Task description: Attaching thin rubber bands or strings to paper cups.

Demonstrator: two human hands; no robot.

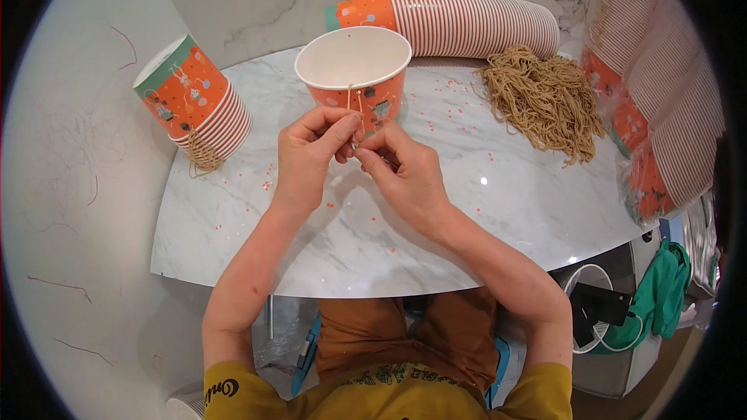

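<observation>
An orange paper bucket [366,97] with a white inside stands upright on the marble table, its mouth facing up. A tan string [349,97] passes through its near wall just below the rim and hangs down the front. Close in front of the bucket, my left hand [315,148] pinches the string between thumb and finger. My right hand [405,171] is closed on the string too, its fingertips touching those of the left. The string's ends are mostly hidden by my fingers.
Stacked upside-down buckets with strings [202,101] stand left. A long nested bucket stack [475,23] lies behind. A heap of tan strings [545,101] sits right, near plastic-wrapped buckets [650,93]. Small orange paper dots [331,204] litter the marble table [226,241]. A white bin [591,284] stands below right.
</observation>
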